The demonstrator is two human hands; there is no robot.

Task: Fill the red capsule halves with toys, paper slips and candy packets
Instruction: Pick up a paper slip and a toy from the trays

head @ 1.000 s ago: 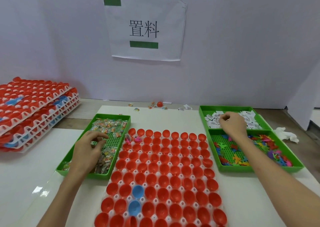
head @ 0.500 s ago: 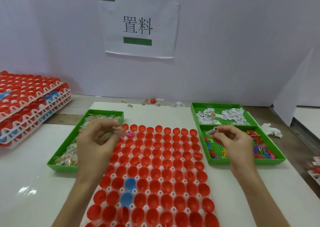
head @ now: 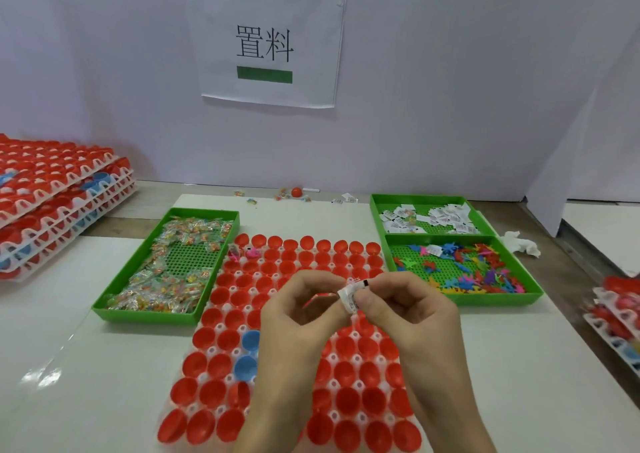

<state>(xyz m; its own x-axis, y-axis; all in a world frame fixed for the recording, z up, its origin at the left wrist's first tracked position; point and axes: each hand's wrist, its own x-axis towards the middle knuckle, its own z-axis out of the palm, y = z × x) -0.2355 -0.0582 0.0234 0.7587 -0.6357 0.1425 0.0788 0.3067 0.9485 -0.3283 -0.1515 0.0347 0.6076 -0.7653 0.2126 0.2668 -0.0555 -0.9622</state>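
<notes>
Both hands are raised together at centre frame, above the grid of red capsule halves (head: 348, 399) that fills the lower middle of the counter (head: 86, 366). The right hand (head: 408, 317) pinches a small folded paper slip (head: 349, 298) between thumb and forefinger. The left hand (head: 298, 317) has its fingers curled, with thumb and fingertip closed on the slip's left edge. Whether the left hand also conceals another item cannot be determined. Nearly all the red halves in view are empty; only two or three at the upper left corner of the grid show small toys (head: 254, 253) inside. Two blue capsule halves (head: 249, 340) sit among the red, left of centre. Supply stock is as follows: candy packets (head: 156, 293) in the green tray (head: 145, 315) at left, loose slips (head: 446, 215) in the upper right tray (head: 375, 210), and coloured plastic toys (head: 485, 272) in the tray below it (head: 498, 298). Stacked holders of capsule halves (head: 52, 193) lie at far left. Assessment: the slip is very light, thin and limp, so it will bend or unfold under little pressure and could flutter off target if dropped from height. A fingertip pinch across the folded body is the suitable hold, with release low over a cup. The halves appear to be rigid, smooth plastic, seated loosely enough that a careless knock could tip one.
</notes>
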